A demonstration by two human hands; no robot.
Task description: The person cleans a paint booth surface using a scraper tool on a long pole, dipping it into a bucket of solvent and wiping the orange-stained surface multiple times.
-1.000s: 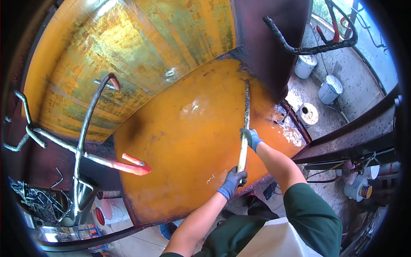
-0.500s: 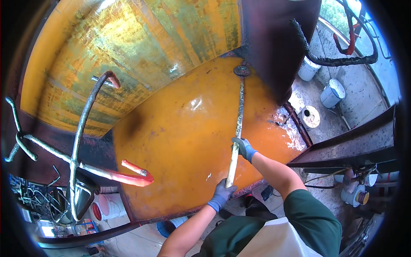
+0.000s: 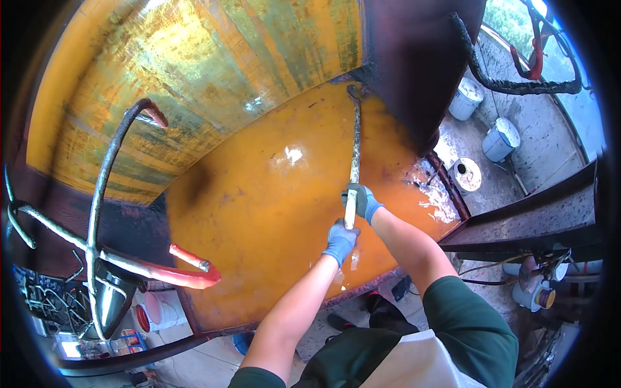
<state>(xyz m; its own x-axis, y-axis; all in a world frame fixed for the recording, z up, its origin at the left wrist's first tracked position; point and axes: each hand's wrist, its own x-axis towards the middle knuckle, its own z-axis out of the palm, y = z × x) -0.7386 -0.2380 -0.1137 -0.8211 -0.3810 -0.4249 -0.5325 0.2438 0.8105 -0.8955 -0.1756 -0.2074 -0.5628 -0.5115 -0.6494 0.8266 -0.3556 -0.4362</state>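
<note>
Both my gloved hands hold one long pole [image 3: 355, 152], pale at its near end and stained dark farther up. Its small rounded dark head [image 3: 353, 92] is at the far end of a glossy orange surface [image 3: 259, 220] inside a large dark-rimmed vat; whether this is liquid I cannot tell. My left hand [image 3: 341, 240], in a blue-grey glove, is closed around the pole's near end. Just beyond it, my right hand [image 3: 361, 200], in a similar glove, grips the pole higher up. Both arms reach forward over the orange surface.
A tall orange-streaked wall [image 3: 194, 77] rises at the left. Bent metal hooks with red tips [image 3: 194, 278] hang at the left, and another hook [image 3: 517, 89] at the upper right. White buckets [image 3: 501, 140] stand beyond the vat's right rim [image 3: 449, 187]. A dark beam [image 3: 517, 226] runs rightward.
Both hands have moved forward, pushing the pole away from me. The pole's head has shifted farther away and slightly left. My left arm now reaches farther over the orange surface.
</note>
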